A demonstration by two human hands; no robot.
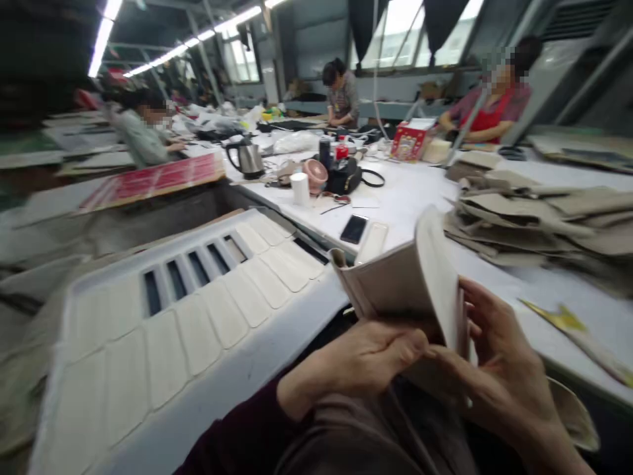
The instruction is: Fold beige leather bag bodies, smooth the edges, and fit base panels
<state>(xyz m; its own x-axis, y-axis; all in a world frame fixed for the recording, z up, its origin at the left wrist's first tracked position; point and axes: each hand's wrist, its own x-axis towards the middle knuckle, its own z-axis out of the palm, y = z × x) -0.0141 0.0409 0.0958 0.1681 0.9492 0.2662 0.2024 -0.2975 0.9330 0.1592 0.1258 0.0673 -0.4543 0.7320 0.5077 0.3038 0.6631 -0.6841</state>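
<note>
A pale beige piece, like a partly assembled bag body with a rounded side panel (438, 270), is in front of me above my lap. My left hand (359, 356) closes on its lower edge, thumb pressed against the fingers. Around the right side of the piece curls my right hand (509, 363), its thumb near my left fingertips. The inner side of the piece is dark and partly hidden by my hands. To the left lies a white tray (291, 359) with rows of cream rounded panels (171, 356) and several dark slots between some of them.
On the white table (410, 181) are a phone (354, 229), a white clear-looking case (373, 243), a white spool (299, 189) and a steel kettle (251, 158). Stacked beige pieces (534, 218) lie at right, near yellow-handled scissors (564, 320). Several people work farther back.
</note>
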